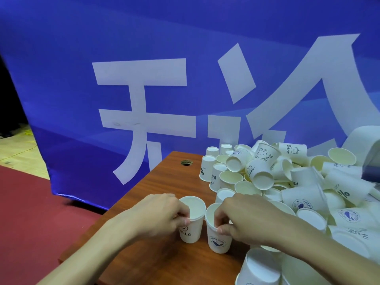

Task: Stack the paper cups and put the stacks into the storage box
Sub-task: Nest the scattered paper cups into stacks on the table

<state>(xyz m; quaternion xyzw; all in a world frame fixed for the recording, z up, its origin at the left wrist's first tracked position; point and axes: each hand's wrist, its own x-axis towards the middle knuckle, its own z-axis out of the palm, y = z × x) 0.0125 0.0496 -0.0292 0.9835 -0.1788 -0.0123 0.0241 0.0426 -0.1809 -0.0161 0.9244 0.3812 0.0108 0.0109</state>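
At lower centre of the frame, the left hand [158, 214] pinched the rim of an upright HELLO cup [192, 229] on the desk [164, 188]. The right hand [242, 219] pinched the rim of the whale-print cup [218, 241] just beside it. A heap of loose cups [287, 177] filled the right side.

Free room: the left strip of the tabletop [164, 182] lies bare, from the round hole [186, 162] near the far corner to the near edge.
Obstacles: a heap of paper cups [287, 182] covers the right side (most tipped over). Just beside it stand the HELLO cup [192, 233], pinched by the left hand [158, 212], and the whale cup [218, 241], pinched by the right hand [246, 219].
Far edge: closed off by a blue banner [144, 38].
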